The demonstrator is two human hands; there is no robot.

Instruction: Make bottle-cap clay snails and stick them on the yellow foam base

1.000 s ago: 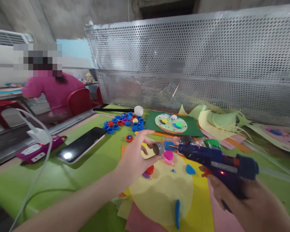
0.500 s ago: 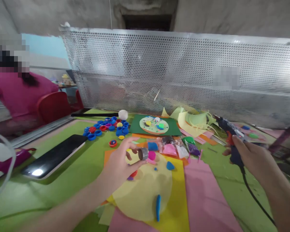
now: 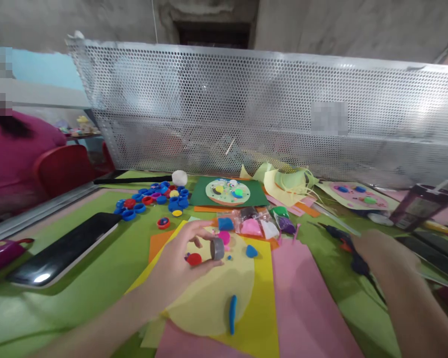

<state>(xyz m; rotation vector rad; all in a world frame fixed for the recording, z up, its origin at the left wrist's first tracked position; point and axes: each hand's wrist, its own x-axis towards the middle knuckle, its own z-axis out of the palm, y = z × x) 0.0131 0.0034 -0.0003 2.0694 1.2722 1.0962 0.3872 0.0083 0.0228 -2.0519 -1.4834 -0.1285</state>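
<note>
Glue gun of dark-blue plastic (image 3: 339, 237) just lowered, we seem paused: right hand (image 3: 389, 258) unclear in grip, left hand (image 3: 174, 263) pinching a round grey plastic cap (image 3: 217, 249).

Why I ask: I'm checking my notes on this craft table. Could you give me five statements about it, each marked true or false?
1. The left hand holds a small grey cap. True.
2. The smartphone lies to the left of that hand. True.
3. The right hand is on the smartphone. False: it is at the glue gun; blur hides whether it grips it.
4. The white ball sits on top of the dark green sheet. False: it is to the left of that sheet.
5. The bottle caps in the cluster are all yellow. False: most are blue.
</note>
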